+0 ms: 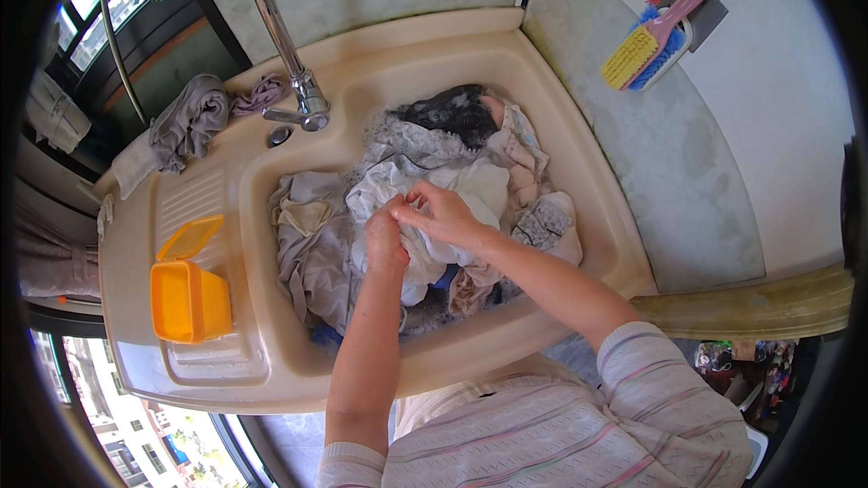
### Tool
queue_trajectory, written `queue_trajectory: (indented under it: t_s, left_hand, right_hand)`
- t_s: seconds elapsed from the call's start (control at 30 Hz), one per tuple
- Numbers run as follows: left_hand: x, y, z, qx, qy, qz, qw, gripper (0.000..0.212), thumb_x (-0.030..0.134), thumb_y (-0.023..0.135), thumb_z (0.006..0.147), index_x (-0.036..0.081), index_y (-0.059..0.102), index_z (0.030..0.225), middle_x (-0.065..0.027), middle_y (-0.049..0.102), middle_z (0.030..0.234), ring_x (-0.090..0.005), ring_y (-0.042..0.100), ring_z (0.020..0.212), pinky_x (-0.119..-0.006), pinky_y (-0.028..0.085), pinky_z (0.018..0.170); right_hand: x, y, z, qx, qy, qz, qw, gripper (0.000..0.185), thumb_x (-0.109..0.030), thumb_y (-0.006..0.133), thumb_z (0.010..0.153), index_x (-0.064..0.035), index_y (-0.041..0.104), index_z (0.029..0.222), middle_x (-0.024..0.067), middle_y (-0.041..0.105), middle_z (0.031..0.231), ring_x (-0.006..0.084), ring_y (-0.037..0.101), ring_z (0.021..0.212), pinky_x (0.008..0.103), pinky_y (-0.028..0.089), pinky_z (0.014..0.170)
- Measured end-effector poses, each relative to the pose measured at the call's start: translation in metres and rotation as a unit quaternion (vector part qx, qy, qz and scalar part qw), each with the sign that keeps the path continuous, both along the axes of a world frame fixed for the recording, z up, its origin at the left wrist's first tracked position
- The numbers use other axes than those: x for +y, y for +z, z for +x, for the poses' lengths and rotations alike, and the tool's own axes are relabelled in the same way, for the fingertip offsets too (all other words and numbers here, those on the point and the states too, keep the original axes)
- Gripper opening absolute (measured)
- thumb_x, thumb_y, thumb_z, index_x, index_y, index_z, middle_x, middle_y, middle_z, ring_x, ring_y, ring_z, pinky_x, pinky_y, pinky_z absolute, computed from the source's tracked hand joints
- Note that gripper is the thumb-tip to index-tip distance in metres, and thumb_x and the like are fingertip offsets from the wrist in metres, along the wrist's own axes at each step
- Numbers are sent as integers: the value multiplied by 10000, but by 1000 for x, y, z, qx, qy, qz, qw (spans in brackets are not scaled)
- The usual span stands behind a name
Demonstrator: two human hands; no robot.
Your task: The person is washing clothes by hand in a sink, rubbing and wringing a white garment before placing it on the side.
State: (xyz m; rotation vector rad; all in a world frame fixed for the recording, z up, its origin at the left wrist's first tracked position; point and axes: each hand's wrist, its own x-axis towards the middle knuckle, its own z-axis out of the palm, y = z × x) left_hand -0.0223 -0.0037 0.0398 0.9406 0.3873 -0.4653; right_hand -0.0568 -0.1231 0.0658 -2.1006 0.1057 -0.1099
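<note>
Both hands are close together over a wet white garment (468, 183) bunched in the basin of a beige laundry sink (603, 217). My left hand (386, 234) is closed on a fold of the white cloth. My right hand (437, 213) meets it at the fingertips, its thumb and fingers bent together over the same cloth. The exact grip between the fingers is partly hidden. Grey cloth (315, 251) lies in the water to the left, and a black garment (451, 115) lies behind in suds. Pinkish cloth (519, 163) and a grey-patterned piece (542, 224) are on the right.
A chrome faucet (281, 34) arches over the basin's back edge. On the ribbed washboard (193, 196) side stands a yellow plastic box (193, 301) with its lid up. Wrung grey cloth (193, 118) rests at the back left. Scrub brushes (651, 41) hang on the right wall.
</note>
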Motion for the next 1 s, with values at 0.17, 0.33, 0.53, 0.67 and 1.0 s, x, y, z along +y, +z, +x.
queue_trajectory:
  t_s: [0.17, 0.33, 0.53, 0.67, 1.0]
  left_hand:
    - [-7, 14, 0, 44, -42, -14, 998, 304, 203, 632, 766, -26, 535, 941, -73, 546, 816, -182, 541, 736, -312, 451, 647]
    - [-2, 11, 1, -12, -126, -35, 991, 454, 225, 683, 739, -51, 505, 1052, -106, 566, 930, -197, 562, 842, -307, 466, 716]
    - [10, 11, 0, -102, -242, 145, 954, 476, 106, 706, 703, -40, 484, 1098, -106, 600, 962, -191, 587, 867, -315, 473, 770]
    - [2, 35, 2, -99, -209, 129, 964, 448, 58, 692, 690, -46, 497, 1080, -105, 607, 941, -190, 601, 799, -308, 488, 725]
    - [-37, -39, 45, -99, -69, 295, 948, 433, 87, 594, 685, -22, 545, 1100, -117, 621, 864, -189, 574, 727, -289, 460, 660]
  right_hand:
    - [-29, -15, -10, 13, 80, -4, 997, 538, -431, 719, 640, 3, 581, 926, 160, 616, 861, 254, 601, 759, 316, 458, 684]
    - [-55, -14, -6, 62, 114, 127, 983, 439, -270, 702, 653, 30, 599, 958, 105, 621, 834, 163, 580, 725, 283, 455, 659]
    - [-88, -2, -10, 120, 2, 256, 959, 309, -143, 641, 649, 19, 622, 912, 48, 610, 765, 101, 548, 652, 236, 434, 578]
    - [-116, 14, -4, 74, -4, 191, 979, 259, -100, 592, 649, 10, 628, 881, 59, 612, 751, 107, 548, 665, 234, 437, 606]
    - [-60, -47, 34, -12, -92, -166, 982, 457, -195, 630, 667, -75, 524, 1095, 145, 599, 947, 322, 575, 852, 394, 464, 748]
